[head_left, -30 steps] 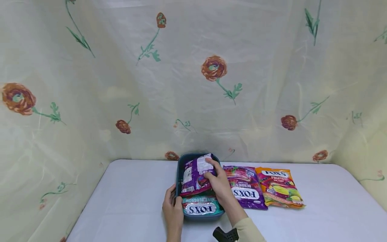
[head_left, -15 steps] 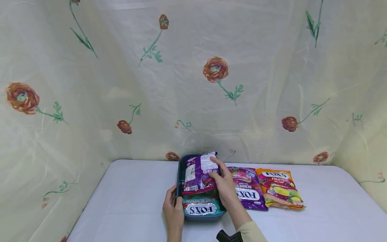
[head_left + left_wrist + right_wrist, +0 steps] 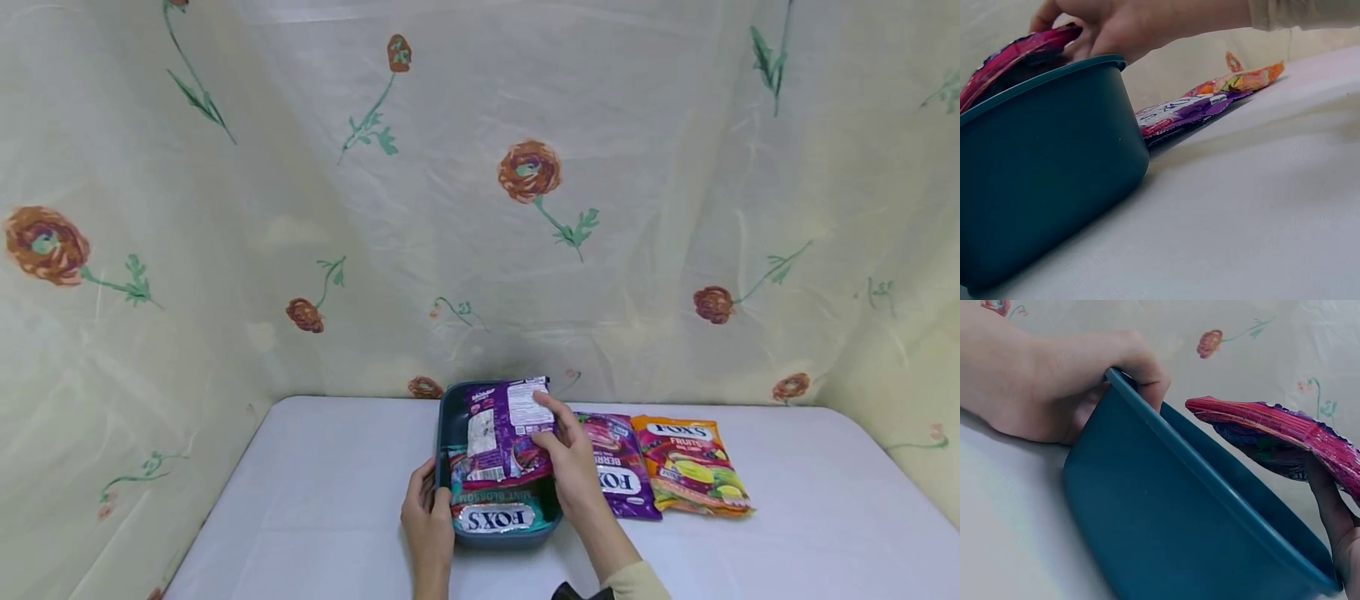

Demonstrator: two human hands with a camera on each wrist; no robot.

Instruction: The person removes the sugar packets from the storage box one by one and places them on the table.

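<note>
With twelve o'clock lying away from the person, the teal bin is sitting near the far edge of the white table, the floral cloth hanging behind it. The table is stretching out widely toward nine o'clock. At three o'clock the purple Berries packet is lying just beside the bin, the orange Fruits packet lying alongside farther out. The green Mint Blossom packet is resting inside, at the bin's six-o'clock end, and bare inner wall is showing toward ten.

The left hand is gripping the bin's nine-o'clock wall, hooking over the rim. The right hand is pinching the dark purple packet by its three-o'clock edge and holding it, tilted, over the bin, partly above the Mint Blossom packet. Its long axis is running roughly six to twelve, leaning slightly toward one; its barcode end is pointing toward six and its label panels are facing up.

Compared with a second ago, the dark purple packet and right hand are sitting farther toward three o'clock, covering more of the Berries packet and baring more of the bin's nine-o'clock side. The left hand is keeping its place.
</note>
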